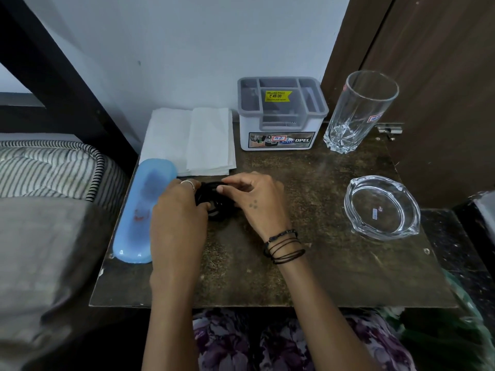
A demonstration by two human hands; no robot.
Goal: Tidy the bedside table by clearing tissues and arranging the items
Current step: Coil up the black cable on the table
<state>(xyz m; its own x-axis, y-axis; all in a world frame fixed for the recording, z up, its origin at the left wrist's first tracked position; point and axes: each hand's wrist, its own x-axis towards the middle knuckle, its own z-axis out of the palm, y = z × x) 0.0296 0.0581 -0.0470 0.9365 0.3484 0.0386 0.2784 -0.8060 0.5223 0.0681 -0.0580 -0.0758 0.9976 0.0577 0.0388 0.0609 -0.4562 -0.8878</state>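
1. Two hands meet over the middle of the bedside table (321, 277), both curled round a black coiled cord (214, 202), possibly a cable or bands; the fingers hide most of it.
2. Left hand (178, 210), a ring on one finger, grips the cord's left side.
3. Right hand (257, 199) pinches the cord's top and right side; dark bracelets (284, 246) circle that wrist.
4. Folded white tissues (192, 140) lie flat at the back left of the table, against the wall.
5. Blue case (139, 210) lies along the left edge, just beside the left hand, its far end touching the tissues.
6. Grey-and-white organiser (281, 116) with a yellow price sticker stands at the back, right of the tissues.
7. Tall empty glass (359, 111) stands just right of the organiser.
8. Glass ashtray (381, 207) sits near the right edge, well apart from the hands.
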